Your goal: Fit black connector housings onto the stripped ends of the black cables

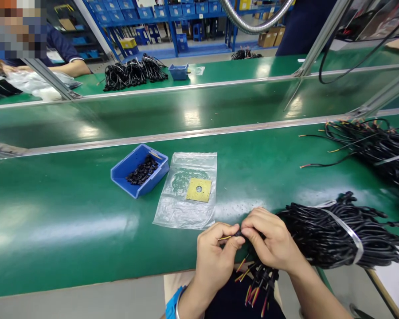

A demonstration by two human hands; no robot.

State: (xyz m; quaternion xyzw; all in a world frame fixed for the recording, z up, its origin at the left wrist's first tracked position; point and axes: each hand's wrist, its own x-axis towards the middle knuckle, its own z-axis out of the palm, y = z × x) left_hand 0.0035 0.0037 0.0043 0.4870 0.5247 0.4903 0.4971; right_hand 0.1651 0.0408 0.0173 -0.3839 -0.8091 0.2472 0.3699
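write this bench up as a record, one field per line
left hand: pinching a small black piece, yellow wire beside it
right hand: holding the same piece
blue bin: holds small black parts
clear bag: right of the bin
yellow square: on or in the bag, unclear
cable bundle: black, tied with a pale strip, right of the hands

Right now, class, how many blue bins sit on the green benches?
2: the near bin, holding black parts, left of the clear bag; the far bin, right of the black cables on the far bench. Others may be hidden.
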